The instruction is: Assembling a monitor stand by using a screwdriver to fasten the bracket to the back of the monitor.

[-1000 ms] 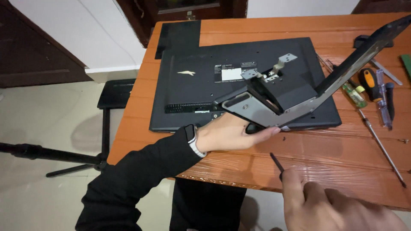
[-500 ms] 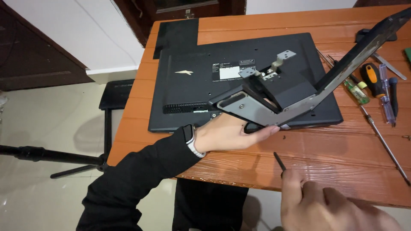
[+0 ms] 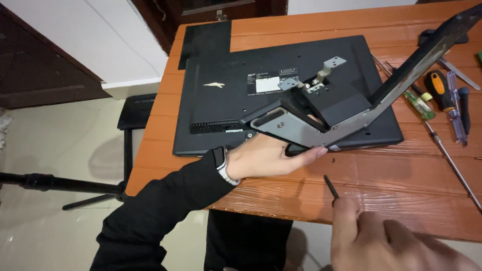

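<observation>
A black flat monitor [image 3: 226, 105] lies face down on the wooden table [image 3: 401, 175]. My left hand [image 3: 266, 158] grips the grey metal stand bracket [image 3: 281, 125] near the monitor's front edge and holds it tilted up. The bracket's long arm [image 3: 422, 55] rises toward the upper right. A metal hinge [image 3: 321, 75] sits on the monitor's back. My right hand [image 3: 381, 241], low at the table's near edge, holds a thin dark screwdriver shaft [image 3: 330, 185] with its tip pointing up toward the bracket.
Several screwdrivers [image 3: 442, 90] and a long metal rod [image 3: 452, 160] lie at the table's right side. A black flat panel [image 3: 206, 42] rests at the back left. A black stool [image 3: 133, 113] and a tripod leg [image 3: 55, 183] stand on the floor to the left.
The view has shifted slightly. Both hands hold nearly the same places; the right hand with the screwdriver has crept a little toward the bracket.
</observation>
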